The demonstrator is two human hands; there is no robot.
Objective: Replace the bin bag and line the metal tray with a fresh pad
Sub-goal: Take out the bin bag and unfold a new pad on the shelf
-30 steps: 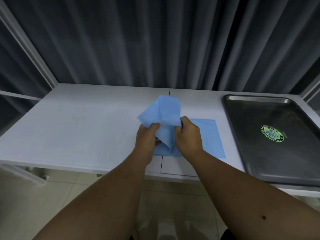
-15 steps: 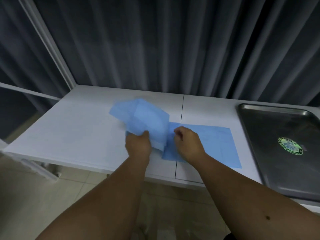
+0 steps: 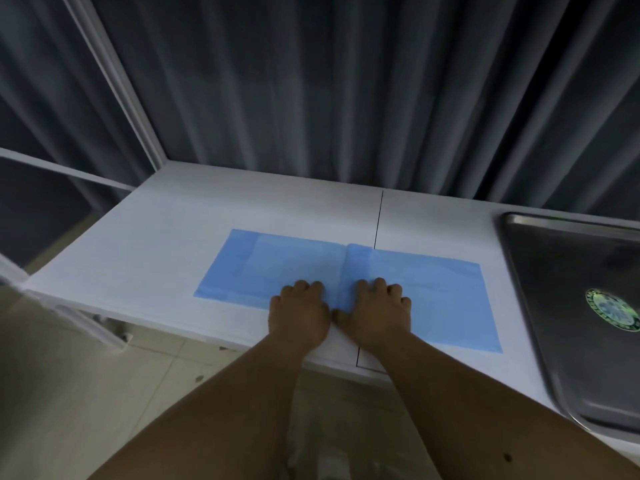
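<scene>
A light blue pad lies unfolded and nearly flat on the white table, with a raised crease down its middle. My left hand and my right hand sit side by side at the pad's near edge, one on each side of the crease. Their fingers are curled down onto the pad and the thumbs nearly touch. The metal tray lies bare on the table at the right, apart from the pad, with a round green sticker inside it. No bin or bin bag is in view.
A dark grey curtain hangs right behind the table. A white frame post rises at the back left corner. A seam splits the tabletop. Beige floor tiles show below the table's front edge.
The folded pad, held up in both hands a second ago, has been opened to the left and laid flat. Both hands came down to its near edge. The view shifted left.
</scene>
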